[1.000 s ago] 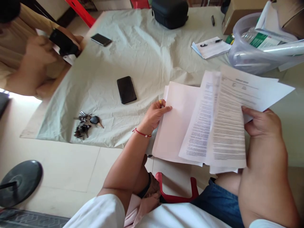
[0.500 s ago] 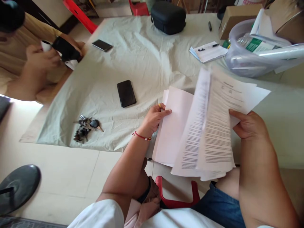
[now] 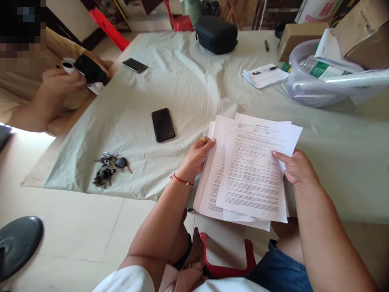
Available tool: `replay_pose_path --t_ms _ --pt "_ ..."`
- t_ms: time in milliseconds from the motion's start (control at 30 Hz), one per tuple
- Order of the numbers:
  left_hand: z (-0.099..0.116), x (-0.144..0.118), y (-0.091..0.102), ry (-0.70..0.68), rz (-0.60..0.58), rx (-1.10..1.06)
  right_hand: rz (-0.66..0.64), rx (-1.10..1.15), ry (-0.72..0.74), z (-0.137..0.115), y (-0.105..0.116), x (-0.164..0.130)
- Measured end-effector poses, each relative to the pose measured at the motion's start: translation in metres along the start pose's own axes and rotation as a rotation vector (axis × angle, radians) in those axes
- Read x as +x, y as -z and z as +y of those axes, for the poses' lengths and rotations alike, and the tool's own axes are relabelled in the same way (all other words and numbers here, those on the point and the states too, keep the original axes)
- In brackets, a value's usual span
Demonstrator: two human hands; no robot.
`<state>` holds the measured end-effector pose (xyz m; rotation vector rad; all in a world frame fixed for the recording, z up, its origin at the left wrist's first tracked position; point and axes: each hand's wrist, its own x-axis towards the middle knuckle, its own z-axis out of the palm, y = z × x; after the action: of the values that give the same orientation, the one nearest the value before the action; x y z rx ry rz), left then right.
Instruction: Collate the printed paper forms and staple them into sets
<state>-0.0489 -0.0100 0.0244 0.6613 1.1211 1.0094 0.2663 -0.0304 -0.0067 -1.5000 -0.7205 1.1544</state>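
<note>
A stack of printed paper sheets lies at the near edge of a table covered with a pale green cloth. My left hand, with a red thread bracelet on the wrist, grips the stack's left edge. On the right edge, my right hand holds the sheets with its thumb on the top printed page. A black phone lies face down just left of my left hand.
A bunch of keys lies near the cloth's front left. Another person's hands hold a black object at the far left. A second phone, a black case, a notepad with pen and a plastic tub sit farther back.
My right hand has brought the lifted printed sheets down and leftward onto the stack. The left hand has stayed on the stack's left edge. The view has tilted slightly.
</note>
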Motion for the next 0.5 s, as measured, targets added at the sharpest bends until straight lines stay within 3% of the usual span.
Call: replay_pose_path --t_ms 233,500 --pt "-0.002 -0.002 0.000 -0.012 -0.063 0.008 -0.053 0.030 -0.026 0.001 -0.006 -0.002" --pt "0.000 -0.001 0.002 -0.037 0.065 0.005 -0.056 -0.072 0.032 0.008 0.010 0.007"
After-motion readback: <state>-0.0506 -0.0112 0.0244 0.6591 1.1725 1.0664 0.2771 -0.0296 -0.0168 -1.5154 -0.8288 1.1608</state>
